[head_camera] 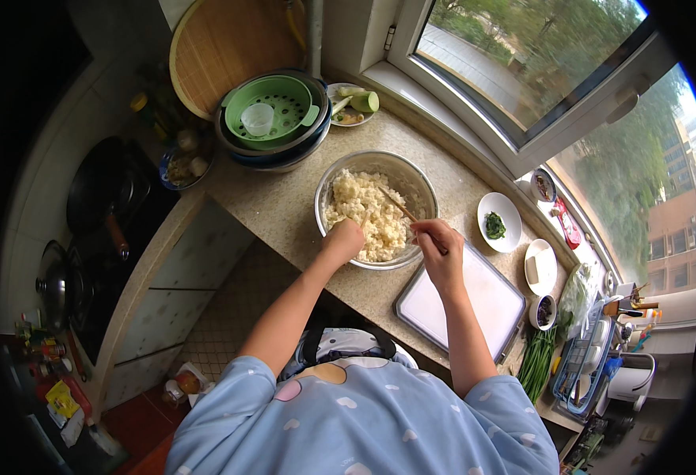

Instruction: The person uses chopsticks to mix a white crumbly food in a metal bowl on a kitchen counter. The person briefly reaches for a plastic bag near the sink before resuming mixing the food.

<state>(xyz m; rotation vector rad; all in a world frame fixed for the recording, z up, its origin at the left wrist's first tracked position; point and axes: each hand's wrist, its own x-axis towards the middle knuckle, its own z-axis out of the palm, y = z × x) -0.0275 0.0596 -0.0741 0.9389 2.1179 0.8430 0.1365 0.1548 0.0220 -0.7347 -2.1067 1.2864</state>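
Observation:
A steel mixing bowl [424, 252] stands on the counter in front of me. Pale, crumbly dough [372, 237] fills much of it, with loose flour on the inner wall. My left hand [344, 242] is closed at the bowl's near left rim, and a short length of a thin wooden stick, seemingly a chopstick [365, 218], shows from its fingers. At the right rim, my right hand [441, 244] grips a wooden chopstick [400, 206], which slants left with its tip in the dough. My fingers hide part of both sticks.
A white cutting board [473, 297] lies right of the bowl, near plates of chopped greens [494, 225] and a white block [540, 266]. Green stalks [537, 362] lie beyond. Stacked basins with a green colander [291, 98] stand back left. An open window [526, 148] borders the counter.

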